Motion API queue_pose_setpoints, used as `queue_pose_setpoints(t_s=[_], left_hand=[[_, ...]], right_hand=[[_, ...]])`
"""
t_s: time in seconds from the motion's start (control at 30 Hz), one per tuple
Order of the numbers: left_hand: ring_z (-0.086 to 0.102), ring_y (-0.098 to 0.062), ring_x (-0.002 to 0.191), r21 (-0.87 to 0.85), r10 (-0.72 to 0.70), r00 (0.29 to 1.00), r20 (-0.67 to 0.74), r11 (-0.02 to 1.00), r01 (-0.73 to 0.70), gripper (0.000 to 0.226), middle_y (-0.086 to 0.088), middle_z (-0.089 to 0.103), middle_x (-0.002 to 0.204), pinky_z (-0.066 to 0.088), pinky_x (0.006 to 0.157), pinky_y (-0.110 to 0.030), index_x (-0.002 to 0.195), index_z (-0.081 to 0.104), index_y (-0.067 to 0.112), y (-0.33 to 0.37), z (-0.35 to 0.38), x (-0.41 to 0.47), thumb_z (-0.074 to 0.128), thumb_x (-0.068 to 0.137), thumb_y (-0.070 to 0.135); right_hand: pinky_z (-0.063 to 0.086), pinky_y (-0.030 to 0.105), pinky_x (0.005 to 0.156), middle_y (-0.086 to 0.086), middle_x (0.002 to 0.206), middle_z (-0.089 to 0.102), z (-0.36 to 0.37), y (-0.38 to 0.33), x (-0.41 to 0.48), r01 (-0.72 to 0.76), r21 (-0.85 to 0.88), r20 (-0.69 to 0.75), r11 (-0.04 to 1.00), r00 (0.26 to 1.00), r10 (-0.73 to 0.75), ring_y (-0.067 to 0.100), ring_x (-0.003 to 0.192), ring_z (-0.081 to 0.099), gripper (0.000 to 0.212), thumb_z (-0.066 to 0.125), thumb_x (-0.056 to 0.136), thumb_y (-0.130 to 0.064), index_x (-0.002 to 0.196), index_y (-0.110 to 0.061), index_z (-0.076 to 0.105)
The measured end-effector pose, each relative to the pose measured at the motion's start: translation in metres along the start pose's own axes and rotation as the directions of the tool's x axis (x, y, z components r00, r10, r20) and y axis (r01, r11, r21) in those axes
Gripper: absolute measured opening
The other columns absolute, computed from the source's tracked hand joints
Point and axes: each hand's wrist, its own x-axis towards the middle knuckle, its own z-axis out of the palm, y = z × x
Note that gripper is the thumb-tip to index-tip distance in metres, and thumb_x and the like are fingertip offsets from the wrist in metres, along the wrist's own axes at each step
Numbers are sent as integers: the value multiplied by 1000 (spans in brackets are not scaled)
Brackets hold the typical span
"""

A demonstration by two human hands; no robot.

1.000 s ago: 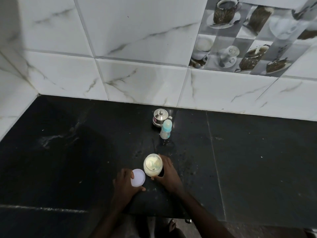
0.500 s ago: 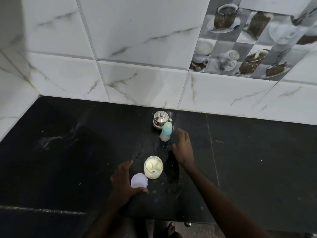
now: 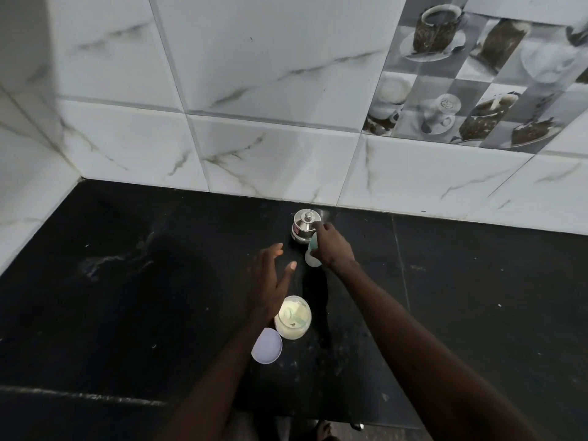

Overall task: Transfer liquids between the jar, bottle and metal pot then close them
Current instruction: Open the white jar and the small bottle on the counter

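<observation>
The jar (image 3: 293, 317) is standing upright and uncapped near the front of the black countertop (image 3: 127, 297), holding a pale, creamy liquid that is showing through its open mouth. Its round white lid (image 3: 266, 345) is lying flat on the counter just beside it, at the front left, partly hidden under the left forearm. The small bottle (image 3: 312, 254), pale-bodied with a light blue-green cap, is standing farther back, and the right hand (image 3: 332, 246) is closing around its upper part with fingers curled over the cap; the grip appears to be in contact, though the hand is hiding most of the bottle and it cannot be told whether the base is resting on the counter. The metal pot (image 3: 303, 225), lidded with a small knob on top, is sitting directly behind the bottle, close to the wall, with the right fingertips lying just beside its rim. The left hand (image 3: 270, 280) is hovering above the counter between the jar and the pot, fingers spread wide and holding nothing. White marble-pattern wall tiles (image 3: 270, 90) are backing the counter, and a decorative tile (image 3: 471, 78) printed with cups is occupying the upper right.
</observation>
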Motion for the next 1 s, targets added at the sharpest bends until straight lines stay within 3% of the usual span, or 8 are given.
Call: queue_pose_setpoints(t_s=[0.13,0.3,0.47,0.67,0.77,0.9,0.93,1.0], left_hand=[[57,-13,121,38,-36,998,54,999,34,42,8,62,126,44,101,-43,136,51,23,2,12,14,57,99,40],[57,-12,119,23,-85,991,101,996,83,38,13,64,123,37,98,-35,136,51,26,3,26,21,59,99,30],[64,-7,112,-16,-73,979,191,997,78,35,13,69,117,46,102,-48,129,53,26,10,33,27,62,96,24],[70,-4,102,-125,-17,954,298,991,57,45,8,75,108,54,99,-39,128,58,24,22,42,28,71,86,14],[70,-5,103,-158,19,896,444,986,58,55,4,75,112,55,99,-37,133,57,21,31,46,22,71,82,7],[70,-12,110,-129,48,730,682,990,55,81,-1,73,123,55,101,-38,145,49,22,41,45,15,68,69,2],[69,-13,113,-93,51,686,726,995,24,88,-2,71,127,51,106,-37,148,46,23,44,43,14,68,65,4],[64,-10,123,8,56,626,778,995,-99,97,2,68,134,28,123,-38,153,37,24,52,38,8,67,62,16]], right_hand=[[53,42,74,10,124,56,3,4,-3,33,-14,-3,999,999,-33,38,106,63,40,71,84,-15,119,-15,53],[53,42,75,10,124,58,-1,9,-17,25,-12,-12,1000,1000,-25,37,107,62,43,73,82,-14,120,-14,53],[56,44,81,10,127,58,3,16,-53,-31,-9,24,999,999,31,34,111,62,51,74,82,-16,129,-15,53],[52,40,75,10,122,60,11,28,-113,-95,-3,19,995,995,95,31,106,63,44,74,83,-14,120,-13,50],[54,40,77,9,125,60,19,29,-139,-123,17,3,992,992,123,30,108,63,53,76,83,-18,128,-14,47],[52,38,80,8,126,61,29,28,-166,-139,76,-7,987,990,140,30,111,62,59,77,83,-22,130,-14,44],[52,38,80,8,126,61,31,27,-169,-137,96,-13,986,990,139,30,111,62,57,76,83,-22,130,-14,44],[53,38,79,7,127,61,34,27,-174,-132,117,-21,984,991,135,29,112,62,58,78,82,-21,128,-15,43]])
